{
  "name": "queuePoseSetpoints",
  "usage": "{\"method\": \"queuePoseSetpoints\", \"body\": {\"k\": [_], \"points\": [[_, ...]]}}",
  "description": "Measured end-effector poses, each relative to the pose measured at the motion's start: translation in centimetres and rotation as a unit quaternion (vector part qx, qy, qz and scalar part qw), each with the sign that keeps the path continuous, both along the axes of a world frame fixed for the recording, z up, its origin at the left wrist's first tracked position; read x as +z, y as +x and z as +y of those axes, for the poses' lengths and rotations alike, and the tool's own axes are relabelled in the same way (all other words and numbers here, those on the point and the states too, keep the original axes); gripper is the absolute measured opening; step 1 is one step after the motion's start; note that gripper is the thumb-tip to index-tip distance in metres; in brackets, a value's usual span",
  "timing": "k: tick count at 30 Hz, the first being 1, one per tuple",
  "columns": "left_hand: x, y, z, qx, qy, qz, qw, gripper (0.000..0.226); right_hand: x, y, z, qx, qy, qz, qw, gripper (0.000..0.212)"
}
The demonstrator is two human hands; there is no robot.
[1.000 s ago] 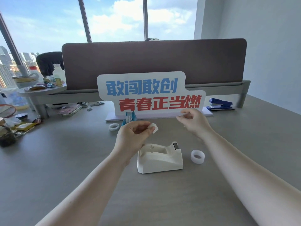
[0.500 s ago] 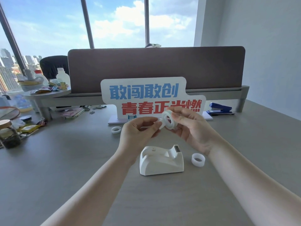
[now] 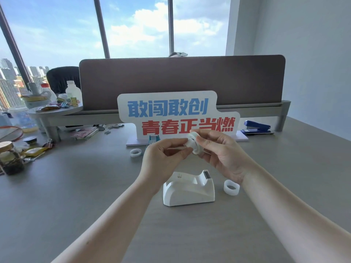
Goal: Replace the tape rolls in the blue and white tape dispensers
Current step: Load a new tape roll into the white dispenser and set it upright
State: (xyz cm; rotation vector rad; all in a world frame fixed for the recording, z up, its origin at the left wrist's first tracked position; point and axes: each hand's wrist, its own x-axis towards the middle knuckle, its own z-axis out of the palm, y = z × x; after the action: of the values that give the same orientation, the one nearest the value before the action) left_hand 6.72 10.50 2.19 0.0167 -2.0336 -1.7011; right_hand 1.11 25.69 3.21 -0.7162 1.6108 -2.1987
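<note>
Both hands up over the white dispenser (image 3: 189, 188), likely for a short drop into its empty cradle. Right hand (image 3: 221, 153) fingers closed on roll (image 3: 193, 143); left hand (image 3: 164, 158) pinches its hub. Spare rolls (image 3: 231, 187) (image 3: 135, 152) on worktop (image 3: 76, 186); blue dispenser (image 3: 153, 139) behind.

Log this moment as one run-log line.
both hands: left hand and right hand hold tape roll | white tape dispenser: empty | spare roll: beside it
</note>
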Motion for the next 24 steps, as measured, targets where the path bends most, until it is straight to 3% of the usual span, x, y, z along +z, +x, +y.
{"method": "queuePoseSetpoints", "body": {"k": [13, 21, 24], "points": [[-0.24, -0.42, -0.44, 0.001, -0.024, -0.007, 1.0, 0.02, -0.33, 0.3, -0.04, -0.017, 0.006, 0.023, 1.0, 0.042], [-0.2, -0.33, -0.16, 0.028, -0.177, 0.1, 0.979, 0.021, -0.39, 0.58, -0.22, 0.011, -0.034, -0.015, 0.999, 0.034], [-0.1, -0.37, -0.26, 0.03, -0.195, 0.118, 0.973, 0.022, -0.38, 0.6, -0.34, 0.017, -0.057, -0.033, 0.998, 0.035]]}}
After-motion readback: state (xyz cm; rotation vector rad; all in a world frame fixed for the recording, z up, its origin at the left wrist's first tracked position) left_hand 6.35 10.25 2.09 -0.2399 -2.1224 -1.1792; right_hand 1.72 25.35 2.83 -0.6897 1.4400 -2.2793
